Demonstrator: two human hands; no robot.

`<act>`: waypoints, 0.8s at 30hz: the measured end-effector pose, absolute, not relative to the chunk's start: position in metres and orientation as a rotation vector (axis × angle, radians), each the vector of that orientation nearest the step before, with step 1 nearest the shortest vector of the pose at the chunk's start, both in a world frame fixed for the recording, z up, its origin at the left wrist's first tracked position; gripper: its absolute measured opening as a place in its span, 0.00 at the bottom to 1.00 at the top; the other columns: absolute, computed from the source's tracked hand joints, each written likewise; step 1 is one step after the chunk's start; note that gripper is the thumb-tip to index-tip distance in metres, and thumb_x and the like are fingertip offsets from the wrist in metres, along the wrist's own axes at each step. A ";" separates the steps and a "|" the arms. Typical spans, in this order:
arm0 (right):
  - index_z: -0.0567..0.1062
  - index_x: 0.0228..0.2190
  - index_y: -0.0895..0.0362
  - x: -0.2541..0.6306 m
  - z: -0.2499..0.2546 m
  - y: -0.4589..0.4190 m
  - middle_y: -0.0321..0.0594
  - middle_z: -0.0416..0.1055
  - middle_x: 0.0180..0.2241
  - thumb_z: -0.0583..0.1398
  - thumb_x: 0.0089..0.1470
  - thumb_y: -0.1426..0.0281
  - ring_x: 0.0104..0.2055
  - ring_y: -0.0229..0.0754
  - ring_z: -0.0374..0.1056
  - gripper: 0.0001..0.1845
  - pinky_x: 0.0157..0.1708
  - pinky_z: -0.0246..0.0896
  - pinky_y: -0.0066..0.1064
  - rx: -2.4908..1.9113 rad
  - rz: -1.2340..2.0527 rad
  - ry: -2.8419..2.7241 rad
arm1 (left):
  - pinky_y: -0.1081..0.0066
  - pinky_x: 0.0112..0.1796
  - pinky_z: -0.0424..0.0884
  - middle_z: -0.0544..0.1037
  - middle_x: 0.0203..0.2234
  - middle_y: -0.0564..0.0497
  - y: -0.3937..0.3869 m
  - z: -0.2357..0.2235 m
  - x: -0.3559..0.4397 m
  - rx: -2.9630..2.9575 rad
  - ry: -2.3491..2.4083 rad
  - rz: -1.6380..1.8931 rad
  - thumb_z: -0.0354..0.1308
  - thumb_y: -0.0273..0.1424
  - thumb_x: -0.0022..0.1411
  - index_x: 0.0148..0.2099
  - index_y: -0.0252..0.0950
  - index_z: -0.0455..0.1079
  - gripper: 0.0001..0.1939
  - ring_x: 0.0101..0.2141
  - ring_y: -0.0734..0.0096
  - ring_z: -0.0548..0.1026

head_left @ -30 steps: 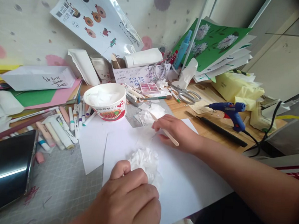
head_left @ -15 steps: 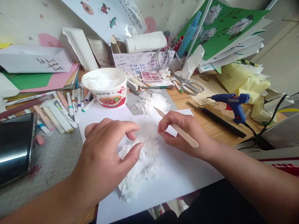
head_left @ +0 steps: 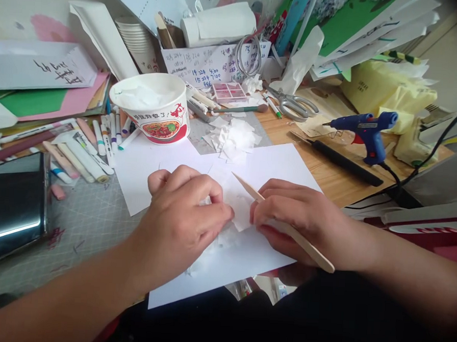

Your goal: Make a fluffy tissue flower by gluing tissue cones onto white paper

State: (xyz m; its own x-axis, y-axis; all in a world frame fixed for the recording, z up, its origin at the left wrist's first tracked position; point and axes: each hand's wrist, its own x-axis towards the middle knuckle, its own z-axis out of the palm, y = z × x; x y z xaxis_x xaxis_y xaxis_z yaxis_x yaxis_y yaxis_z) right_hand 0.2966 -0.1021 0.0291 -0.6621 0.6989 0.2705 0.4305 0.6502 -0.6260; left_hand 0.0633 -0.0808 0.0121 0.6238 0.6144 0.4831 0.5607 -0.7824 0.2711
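While left hand [head_left: 190,215] pinches closed — right hand [head_left: 293,215], curled, grips pointed wooden stick [head_left: 287,227]

The left hand [head_left: 184,214] and the right hand [head_left: 302,221] are bare, also both forearms. The clothing [head_left: 251,328] on the lap is black, and its surface looks plain.

At twelve o'clock, a white box [head_left: 192,63] is showing handwritten "14 224 4:00" above "15 224 7:00". At eleven, a paper bowl [head_left: 130,108] is carrying Chinese print ending "了!". At ten, a white folder [head_left: 23,66] is bearing black writing, unclear from here.
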 end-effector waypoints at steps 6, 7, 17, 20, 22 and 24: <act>0.75 0.51 0.52 0.316 0.033 -0.104 0.39 0.76 0.37 0.57 0.64 0.68 0.40 0.41 0.72 0.15 0.40 0.68 0.34 -1.003 1.159 -1.731 | 0.59 0.37 0.48 0.74 0.30 0.55 -0.080 0.009 0.063 2.782 0.894 0.826 0.55 0.16 0.58 0.30 0.43 0.74 0.16 0.35 0.66 0.65; 0.76 0.51 0.50 0.318 0.033 -0.104 0.39 0.75 0.36 0.55 0.65 0.65 0.38 0.41 0.71 0.16 0.38 0.68 0.34 -0.991 1.155 -1.690 | 0.60 0.37 0.48 0.74 0.30 0.55 -0.080 0.009 0.063 2.777 0.883 0.816 0.55 0.15 0.58 0.30 0.43 0.75 0.17 0.35 0.66 0.65; 0.80 0.35 0.61 0.305 0.039 -0.104 0.42 0.77 0.30 0.56 0.64 0.71 0.34 0.38 0.71 0.12 0.33 0.66 0.28 -0.871 0.800 -2.051 | 0.60 0.37 0.48 0.73 0.30 0.55 -0.080 0.009 0.064 2.780 0.894 0.761 0.56 0.18 0.61 0.30 0.44 0.75 0.15 0.35 0.65 0.65; 0.79 0.33 0.63 0.302 0.032 -0.102 0.44 0.76 0.30 0.56 0.64 0.72 0.33 0.38 0.71 0.13 0.31 0.65 0.28 -0.893 0.775 -2.110 | 0.59 0.38 0.47 0.74 0.30 0.54 -0.079 0.010 0.066 2.772 0.930 0.727 0.56 0.20 0.63 0.30 0.43 0.75 0.14 0.35 0.64 0.65; 0.79 0.33 0.62 0.302 0.029 -0.101 0.43 0.76 0.30 0.56 0.64 0.72 0.33 0.38 0.71 0.13 0.30 0.65 0.27 -0.914 0.783 -2.136 | 0.58 0.38 0.47 0.74 0.30 0.54 -0.078 0.011 0.067 2.771 0.951 0.716 0.55 0.21 0.64 0.29 0.43 0.74 0.14 0.35 0.64 0.65; 0.79 0.34 0.62 0.302 0.027 -0.101 0.43 0.76 0.30 0.55 0.64 0.71 0.33 0.38 0.71 0.13 0.30 0.65 0.27 -0.936 0.802 -2.149 | 0.58 0.38 0.47 0.74 0.30 0.54 -0.079 0.011 0.068 2.784 0.967 0.705 0.55 0.21 0.64 0.29 0.42 0.74 0.14 0.35 0.64 0.65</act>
State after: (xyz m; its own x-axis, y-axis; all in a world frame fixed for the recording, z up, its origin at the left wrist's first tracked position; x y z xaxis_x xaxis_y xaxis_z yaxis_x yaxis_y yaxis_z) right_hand 0.3024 -0.1008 0.0269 -0.5325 0.7853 0.3158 0.3862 0.5574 -0.7350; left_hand 0.0683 -0.0791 0.0107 0.6893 0.6102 0.3905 0.5586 -0.7909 0.2499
